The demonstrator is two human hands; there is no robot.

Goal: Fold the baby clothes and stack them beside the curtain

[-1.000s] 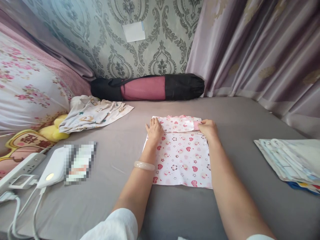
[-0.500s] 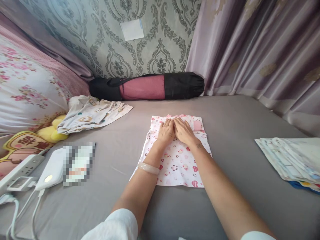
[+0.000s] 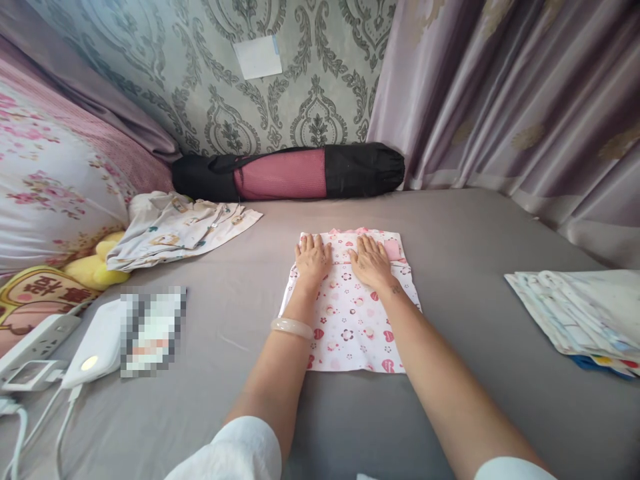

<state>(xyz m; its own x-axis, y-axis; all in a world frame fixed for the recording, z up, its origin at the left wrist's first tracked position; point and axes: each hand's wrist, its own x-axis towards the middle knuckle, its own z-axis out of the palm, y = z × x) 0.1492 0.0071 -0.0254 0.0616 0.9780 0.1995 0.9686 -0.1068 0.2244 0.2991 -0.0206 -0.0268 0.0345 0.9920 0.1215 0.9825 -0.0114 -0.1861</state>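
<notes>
A white garment [image 3: 350,320] printed with pink hearts and flowers lies flat on the grey sheet, its far part folded over into a band. My left hand [image 3: 313,259] rests flat on the left side of that band, fingers spread and pointing away from me. On the band's right side lies my right hand [image 3: 371,260], also flat with fingers apart, beside a small pink patch [image 3: 392,250]. Both palms press on the cloth and grip nothing. A pale bangle [image 3: 292,327] circles my left wrist.
A black and pink rolled bag [image 3: 280,175] lies along the wall. To the left are a crumpled printed garment [image 3: 175,230], a yellow plush [image 3: 97,263], a power strip [image 3: 43,343] and a white power bank [image 3: 97,347] with cables. Folded clothes [image 3: 575,313] are stacked at right.
My hands have moved apart along the folded band, the left one leftward and the right one slightly rightward. Before, they were together at the middle. The view has shifted slightly.
</notes>
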